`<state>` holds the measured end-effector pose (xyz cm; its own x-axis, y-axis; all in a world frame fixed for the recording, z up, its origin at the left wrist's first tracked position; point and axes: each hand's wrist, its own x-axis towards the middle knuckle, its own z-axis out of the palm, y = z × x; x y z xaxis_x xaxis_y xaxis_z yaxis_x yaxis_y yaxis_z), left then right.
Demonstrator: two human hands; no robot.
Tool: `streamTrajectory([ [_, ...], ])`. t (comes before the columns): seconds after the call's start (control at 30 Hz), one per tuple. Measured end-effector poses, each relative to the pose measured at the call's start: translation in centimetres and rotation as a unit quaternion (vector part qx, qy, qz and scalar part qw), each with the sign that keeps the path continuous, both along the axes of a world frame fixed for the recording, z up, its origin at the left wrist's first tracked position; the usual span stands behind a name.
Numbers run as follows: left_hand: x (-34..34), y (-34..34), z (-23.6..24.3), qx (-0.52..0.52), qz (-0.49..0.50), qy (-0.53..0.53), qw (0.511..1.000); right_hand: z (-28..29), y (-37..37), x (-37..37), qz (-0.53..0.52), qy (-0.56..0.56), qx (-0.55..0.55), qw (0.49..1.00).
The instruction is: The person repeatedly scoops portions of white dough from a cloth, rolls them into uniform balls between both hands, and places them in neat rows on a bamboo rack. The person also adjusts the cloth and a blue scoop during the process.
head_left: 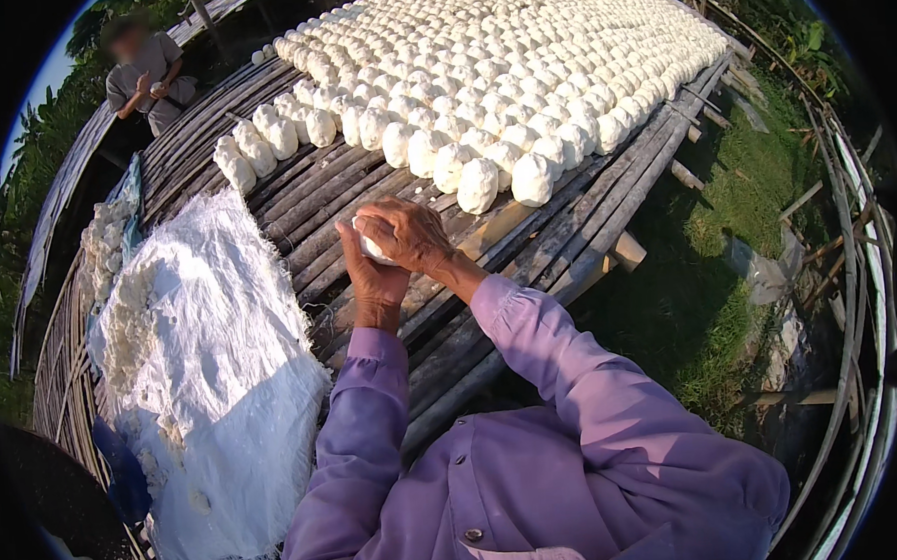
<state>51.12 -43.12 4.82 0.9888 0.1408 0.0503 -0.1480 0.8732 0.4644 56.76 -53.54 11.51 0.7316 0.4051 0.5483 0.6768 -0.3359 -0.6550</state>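
Reaching forward from the bottom with both arms, in long, smooth purple sleeves point(366, 404). Cupping from below with the left hand point(373, 275), covering the top with the right hand point(406, 234), fingers bent. Narrow grip in both, wrapped around one white lump point(375, 250). Held over the worktop point(310, 201) of long, round, dark poles, near the front of the rows of lumps point(477, 186). In those rows: bumpy, egg-like white shapes, packed close. To the left, a wrinkled white sheet point(229, 290) with a frayed edge and crumbly white bits point(131, 334). Hard to make out: most of the held lump, hidden by fingers. At lower left, a dark blue thing point(122, 474), too dim to name. Farther back at left, another person point(149, 78), small, with a blurred head.
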Motion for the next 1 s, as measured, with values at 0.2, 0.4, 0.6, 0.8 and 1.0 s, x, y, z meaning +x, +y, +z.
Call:
streamTrajectory([
  [0.2,1.3,-1.5,-1.5,-0.025,-0.066,0.058,0.996,-3.4,-3.8,-0.2,0.011,0.141,0.116,0.983],
  [0.4,0.8,-4.6,-1.9,0.057,-0.115,0.097,0.987,-6.6,-9.0,-2.9,0.042,0.16,0.078,0.983],
  [0.6,0.8,-5.5,-0.9,0.2,-0.113,0.131,0.964,-9.9,-15.0,1.1,-0.111,0.213,0.228,0.943],
  [0.8,-3.1,-0.4,-1.4,0.188,-0.071,0.163,0.966,-13.9,-16.0,6.7,-0.239,0.128,-0.088,0.958],
  [1.0,-18.6,8.5,-0.4,0.34,0.199,0.251,0.884,-10.7,-13.4,4.4,-0.224,-0.077,-0.093,0.967],
])
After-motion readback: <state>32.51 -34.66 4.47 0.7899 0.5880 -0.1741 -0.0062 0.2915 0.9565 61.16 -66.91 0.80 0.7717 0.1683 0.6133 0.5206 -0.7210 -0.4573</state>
